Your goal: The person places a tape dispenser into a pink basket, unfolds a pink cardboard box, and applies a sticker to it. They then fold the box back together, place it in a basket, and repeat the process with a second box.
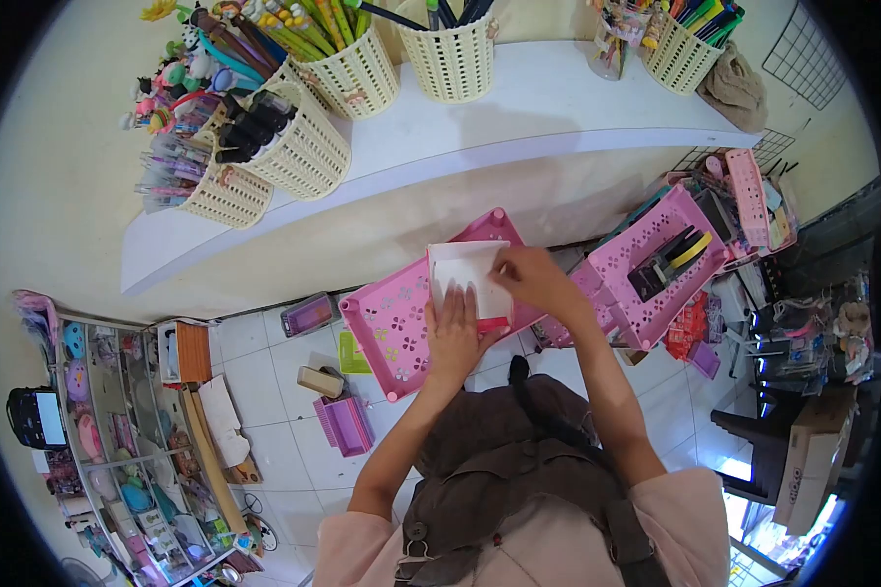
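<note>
A shallow white box or folded card [467, 262] with a red-pink strip [492, 324] along its lower edge rests on a pink plastic rack [382, 328]. My left hand [453, 328] lies on the lower part of the white piece, fingers stretched flat and thumb out towards the strip. At its right edge is my right hand [538, 282], with the fingers curled together. Whatever is between those fingertips is hidden.
Beyond the rack runs a white shelf [519, 122] bearing woven cream baskets [450, 64] of pens. A second pink rack [646, 264] stands right, holding a black-and-yellow tool [671, 264]. Purple [343, 426] and green baskets [352, 354] sit on the tiled floor; a display rack [137, 455] stands left.
</note>
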The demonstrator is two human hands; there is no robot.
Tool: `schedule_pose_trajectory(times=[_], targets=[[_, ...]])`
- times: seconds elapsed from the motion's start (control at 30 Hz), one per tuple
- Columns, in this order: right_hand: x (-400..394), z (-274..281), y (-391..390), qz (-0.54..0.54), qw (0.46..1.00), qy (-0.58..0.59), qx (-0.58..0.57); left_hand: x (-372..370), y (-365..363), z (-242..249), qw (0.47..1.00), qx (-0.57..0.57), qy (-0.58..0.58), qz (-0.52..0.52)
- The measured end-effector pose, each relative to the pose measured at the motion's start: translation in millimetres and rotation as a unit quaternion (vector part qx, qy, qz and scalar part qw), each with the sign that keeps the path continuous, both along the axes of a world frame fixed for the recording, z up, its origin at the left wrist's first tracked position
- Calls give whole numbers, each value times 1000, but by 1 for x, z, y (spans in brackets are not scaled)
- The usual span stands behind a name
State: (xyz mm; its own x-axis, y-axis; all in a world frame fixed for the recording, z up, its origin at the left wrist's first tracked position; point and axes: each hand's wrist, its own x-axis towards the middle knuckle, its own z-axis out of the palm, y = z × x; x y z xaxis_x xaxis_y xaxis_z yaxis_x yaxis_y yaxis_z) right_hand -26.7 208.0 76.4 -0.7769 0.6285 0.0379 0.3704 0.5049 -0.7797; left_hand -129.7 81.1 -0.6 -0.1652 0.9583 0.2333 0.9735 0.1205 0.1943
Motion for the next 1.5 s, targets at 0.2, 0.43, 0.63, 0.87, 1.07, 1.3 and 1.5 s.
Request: schedule_pose_trajectory(times=[0.2,0.43,0.63,0.87,1.07,1.3,1.5], targets=[[31,-54,-12,-106,994,-14,30,-3,8,-10,993,-63,-17,-102],[19,-77,-21,-94,992,-29,83,-5,20,-9,970,-96,-15,-221],[19,-82,-19,-99,994,-15,47,3,14,-7,971,-96,-136,-175],[9,-86,-24,-110,992,-43,48,14,-5,-11,989,-118,-36,75],[8,-81,-22,-89,994,-35,44,7,-8,-1,998,-28,-56,10],[10,-71,-23,-55,998,-21,37,-30,-18,-8,803,180,-506,260],[12,1,-24,-90,995,33,-12,-15,-17,38,768,235,-571,170]])
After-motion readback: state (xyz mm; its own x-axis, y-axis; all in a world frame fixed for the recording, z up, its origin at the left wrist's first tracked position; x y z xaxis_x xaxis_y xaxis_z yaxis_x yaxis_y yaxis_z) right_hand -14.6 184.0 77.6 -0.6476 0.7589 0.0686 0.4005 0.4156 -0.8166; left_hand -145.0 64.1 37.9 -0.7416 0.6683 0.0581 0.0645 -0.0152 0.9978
